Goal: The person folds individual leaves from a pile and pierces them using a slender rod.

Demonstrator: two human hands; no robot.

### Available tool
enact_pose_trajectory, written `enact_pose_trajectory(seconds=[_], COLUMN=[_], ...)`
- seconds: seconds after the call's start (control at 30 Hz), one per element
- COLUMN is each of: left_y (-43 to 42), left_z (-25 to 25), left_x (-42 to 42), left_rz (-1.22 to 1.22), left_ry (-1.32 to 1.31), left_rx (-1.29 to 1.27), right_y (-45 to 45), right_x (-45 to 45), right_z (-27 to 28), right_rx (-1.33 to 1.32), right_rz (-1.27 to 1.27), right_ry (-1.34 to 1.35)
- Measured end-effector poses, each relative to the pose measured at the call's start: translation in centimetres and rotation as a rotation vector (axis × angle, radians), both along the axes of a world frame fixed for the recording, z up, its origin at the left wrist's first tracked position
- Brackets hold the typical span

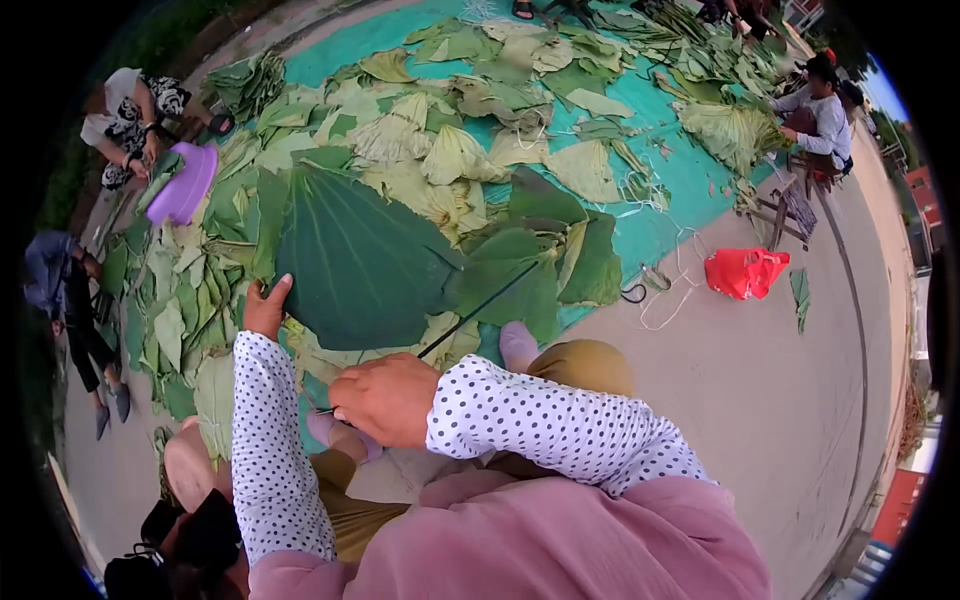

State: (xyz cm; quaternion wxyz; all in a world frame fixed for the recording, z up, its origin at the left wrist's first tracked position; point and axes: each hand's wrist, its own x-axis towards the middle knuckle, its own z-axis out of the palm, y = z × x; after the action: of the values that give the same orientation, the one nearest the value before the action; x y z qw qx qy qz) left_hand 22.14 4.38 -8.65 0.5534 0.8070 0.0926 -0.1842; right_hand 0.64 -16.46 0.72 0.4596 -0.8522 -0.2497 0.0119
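A large dark green lotus leaf [350, 255], folded into a fan shape, spreads out in front of me. My left hand [266, 308] pinches its lower left edge, thumb on the near face and fingers partly hidden behind. My right hand [385, 400] is closed in a fist around a thin dark rod [478, 312]. The rod slants up and to the right, its far tip over another green leaf [510, 275]. A short end of it shows left of the fist. Pale dried leaves [460, 155] lie beyond the big leaf.
Leaves cover a green tarp [690, 190]. A purple basin [185, 185] stands at left by a seated person [130, 115]; another person [75, 300] is below. At right, a person [820, 125] sits handling leaves, near a wooden stool [780, 215] and red bag [745, 272]. White string [680, 290] lies loose.
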Motion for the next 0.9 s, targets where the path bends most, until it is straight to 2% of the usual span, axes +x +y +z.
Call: enact_pose_trajectory(seconds=[0.03,0.1,0.17,0.23,0.27,0.3,0.33,0.37,0.4,0.43,0.47,0.53,0.6,0.67,0.7,0.77,0.83,0.87,0.9], left_y=[0.7,3.2,3.7,3.9,5.4,7.3,7.3,6.6,4.7,2.2,0.8,-1.9,-5.1,-8.3,-9.8,-11.7,-13.1,-13.5,-13.7], left_z=[-2.5,-7.5,-10.5,-13.7,-17.0,-22.5,-23.8,-23.2,-23.0,-21.3,-20.7,-20.1,-19.7,-19.2,-19.4,-19.8,-19.9,-19.7,-19.5], left_x=[-0.6,-1.8,-4.6,-7.3,-8.3,-9.3,-10.2,-11.0,-11.9,-12.4,-12.4,-11.5,-10.6,-9.7,-9.6,-8.8,-7.6,-7.5,-7.2], left_rz=[0.124,0.135,0.195,0.248,0.266,-0.036,-0.196,-0.343,-0.174,-0.006,-0.006,-0.247,-0.433,-0.546,-0.549,-0.551,-0.634,-0.634,-0.728], left_ry=[-0.002,0.104,0.168,0.247,0.26,0.078,0.001,-0.093,-0.013,0.064,0.076,-0.16,-0.358,-0.368,-0.365,-0.355,-0.188,-0.184,-0.104], left_rx=[-0.002,-0.047,0.019,0.038,0.037,0.291,0.413,0.534,0.43,0.324,0.319,0.475,0.605,0.638,0.668,0.691,0.7,0.696,0.813], right_y=[-0.1,0.1,-0.3,-1.1,-1.6,-2.4,-3.4,-4.5,-4.9,-5.5,-5.9,-6.5,-6.0,-5.4,-4.8,-4.6,-4.5,-4.5,-4.6], right_x=[0.0,-0.4,-0.2,0.6,1.1,1.7,2.2,2.5,3.0,2.9,3.1,3.6,3.6,3.4,3.6,3.7,3.9,4.0,4.0], right_z=[0.1,0.0,0.6,1.3,1.2,2.1,2.5,3.4,3.7,5.3,5.1,4.8,4.6,4.7,4.4,4.0,3.9,3.9,3.8], right_rx=[-0.027,-0.004,0.001,0.019,0.117,0.235,0.33,0.387,0.57,0.635,0.626,0.775,0.79,0.82,0.766,0.785,0.793,0.796,0.791], right_rz=[0.018,0.033,0.064,0.039,-0.052,-0.124,-0.211,-0.309,-0.437,-0.543,-0.544,-0.583,-0.592,-0.558,-0.58,-0.566,-0.56,-0.557,-0.556], right_ry=[-0.003,-0.012,0.002,0.028,-0.063,-0.079,-0.064,0.101,0.106,0.233,0.244,0.265,0.281,0.337,0.256,0.287,0.318,0.333,0.335])
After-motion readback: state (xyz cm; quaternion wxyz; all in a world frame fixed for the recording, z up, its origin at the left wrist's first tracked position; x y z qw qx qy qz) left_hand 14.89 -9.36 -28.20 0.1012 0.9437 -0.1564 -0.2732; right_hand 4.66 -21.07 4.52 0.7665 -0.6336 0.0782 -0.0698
